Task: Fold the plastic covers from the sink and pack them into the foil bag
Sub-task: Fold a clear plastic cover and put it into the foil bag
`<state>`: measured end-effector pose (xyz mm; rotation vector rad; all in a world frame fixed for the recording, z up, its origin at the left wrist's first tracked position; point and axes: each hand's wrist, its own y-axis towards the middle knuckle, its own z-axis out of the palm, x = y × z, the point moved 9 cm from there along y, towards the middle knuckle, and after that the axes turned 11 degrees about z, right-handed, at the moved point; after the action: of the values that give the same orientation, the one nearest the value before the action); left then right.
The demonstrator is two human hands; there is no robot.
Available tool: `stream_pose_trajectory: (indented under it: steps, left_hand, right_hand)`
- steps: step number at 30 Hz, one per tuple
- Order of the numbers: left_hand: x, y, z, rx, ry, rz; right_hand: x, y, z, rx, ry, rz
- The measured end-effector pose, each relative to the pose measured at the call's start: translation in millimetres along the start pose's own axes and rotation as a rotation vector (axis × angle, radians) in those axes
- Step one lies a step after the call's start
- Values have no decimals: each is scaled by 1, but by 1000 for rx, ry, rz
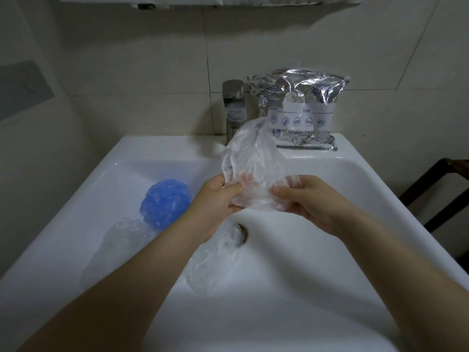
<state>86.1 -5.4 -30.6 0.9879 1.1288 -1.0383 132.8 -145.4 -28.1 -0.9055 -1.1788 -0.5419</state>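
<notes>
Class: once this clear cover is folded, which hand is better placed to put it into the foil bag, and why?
Right, probably. The foil bag stands on the sink rim's far right, beyond the right hand. The left hand would cross over. Both pinch the clear cover.

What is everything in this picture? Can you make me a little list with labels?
place: white sink
left hand: pinches clear plastic cover
right hand: pinches the same cover
cover position: held up above the basin
blue cover: bunched in the basin, left side
other clear covers: lying in the basin
foil bag: upright on the back ledge, beside the tap
</notes>
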Motion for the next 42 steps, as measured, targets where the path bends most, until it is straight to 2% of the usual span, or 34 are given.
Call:
stream_pose_trajectory:
  steps: [2,5,6,8,12,15,17,19,21,23,25,27,30,32,37,39,40,42]
  left_hand:
    - [-4,0,4,53,22,19]
    - [-7,-2,6,146,309,40]
    - [-6,-2,6,166,334,32]
    - [-8,-3,8,156,191,7]
    - [-9,-1,8,120,-230,-56]
    - [-9,-2,9,156,-269,-72]
    - [-14,-3,5,163,-164,-51]
    - [-18,-1,1,233,43,7]
    - [-19,0,-1,274,259,70]
    - [-16,3,-9,162,344,63]
    - [-22,5,-14,2,447,130]
    - [-32,1,-16,-100,516,227]
    - [-27,2,-19,-107,391,225]
    - [-28,3,-20,-109,279,202]
    - [-27,3,-10,2,-41,145]
    - [-28,4,-5,53,-116,121]
    - [-28,5,-6,64,-137,112]
    - [-29,5,-10,73,-102,108]
  right_hand:
    - [4,-2,-2,-33,-36,-16]
    - [8,-8,-5,-55,-118,2]
    - [9,-9,-7,-57,-136,8]
    - [9,-10,-8,-29,-61,19]
    - [12,-9,1,147,352,-9]
    - [24,-13,5,231,302,-133]
    - [24,-16,3,243,130,-154]
    - [23,-16,-3,241,31,-141]
    - [20,-15,-12,139,-34,-93]
    - [15,-11,-19,-38,-184,-75]
    - [16,-11,-16,-168,-237,-122]
    - [11,-7,-8,-133,-124,-117]
    - [12,-5,1,0,147,-94]
    - [14,-7,5,70,225,-77]
    - [22,-13,-7,43,374,-109]
    - [28,-15,-10,102,459,-142]
    - [31,-17,-11,118,447,-149]
    - [32,-18,-14,71,270,-161]
